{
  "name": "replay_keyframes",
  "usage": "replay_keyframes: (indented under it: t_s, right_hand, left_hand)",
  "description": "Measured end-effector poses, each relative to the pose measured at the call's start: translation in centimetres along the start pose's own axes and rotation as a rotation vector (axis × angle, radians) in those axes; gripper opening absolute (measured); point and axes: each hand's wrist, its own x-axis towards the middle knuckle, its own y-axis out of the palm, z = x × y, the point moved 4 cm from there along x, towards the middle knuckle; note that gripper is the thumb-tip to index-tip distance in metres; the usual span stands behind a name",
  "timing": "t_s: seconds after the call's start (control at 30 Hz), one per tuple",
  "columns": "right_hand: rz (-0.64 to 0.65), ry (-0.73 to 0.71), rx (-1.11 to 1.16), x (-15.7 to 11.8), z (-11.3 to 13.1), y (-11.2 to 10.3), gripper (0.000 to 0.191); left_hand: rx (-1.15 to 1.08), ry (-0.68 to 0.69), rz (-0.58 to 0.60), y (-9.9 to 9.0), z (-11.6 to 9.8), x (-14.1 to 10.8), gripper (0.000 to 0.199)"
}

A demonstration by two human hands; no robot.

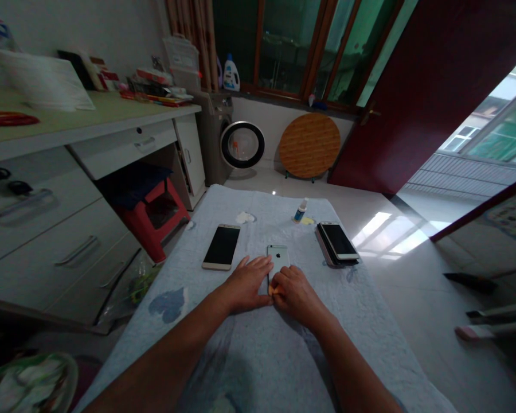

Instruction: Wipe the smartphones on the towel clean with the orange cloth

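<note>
- Silver phone [277, 252]: lies back up under the fingers, apple mark and far end showing just beyond the grip; near end mostly hidden by the hands.
- Right hand [293, 289]: curled, fingers bunched around a small orange scrap [273, 291] — cloth or similar, too small to tell. Knuckles over the phone's near right part.
- Left hand [251, 278]: palm down, thumb spread from the fingers, not closed around anything; fingertips at the phone's left edge.
- Key relation: phone's long axis runs straight away from the wearer, between the two hands. Both meet it; right hand covers more of its near half, so I judge it the nearer — exposed back lies ahead of its knuckles.
- Left of the grip, well apart: gold phone [222, 247], screen up, slightly tilted off that axis.
- Right and ahead: white-framed phone [339, 241] resting on a dark item.
- Farther ahead, to the right: small spray bottle [301, 210], upright.
- Under everything: pale blue cloth [249, 350].
</note>
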Motion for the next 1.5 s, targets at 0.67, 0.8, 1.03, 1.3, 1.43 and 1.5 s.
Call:
replay_keyframes:
  t_s: [0.67,0.8,1.03,1.3,1.43,1.5]
  right_hand:
    - [0.027,0.128,0.032,-1.6,-2.8,-1.5,0.014]
    - [0.022,0.095,0.0,-0.8,-1.5,-1.0,0.013]
    - [-0.03,0.018,-0.054,0.4,0.6,0.5,0.01]
    - [0.033,0.043,-0.034,0.1,-0.4,-0.1,0.013]
    - [0.081,0.145,-0.03,-1.1,-2.4,-1.2,0.012]
    - [0.091,0.177,-0.023,-1.5,-3.1,-1.6,0.012]
  left_hand:
    - [0.018,0.015,-0.03,0.6,0.2,0.0,0.078]
    - [0.033,0.012,-0.035,0.6,0.1,-0.1,0.077]
    - [0.027,0.0,-0.062,0.5,-0.3,-0.2,0.066]
    - [0.039,0.007,-0.057,0.5,-0.3,-0.1,0.069]
    - [0.04,-0.015,-0.075,0.6,-0.3,0.2,0.076]
    - [0.05,-0.03,-0.093,0.6,-0.3,0.5,0.072]
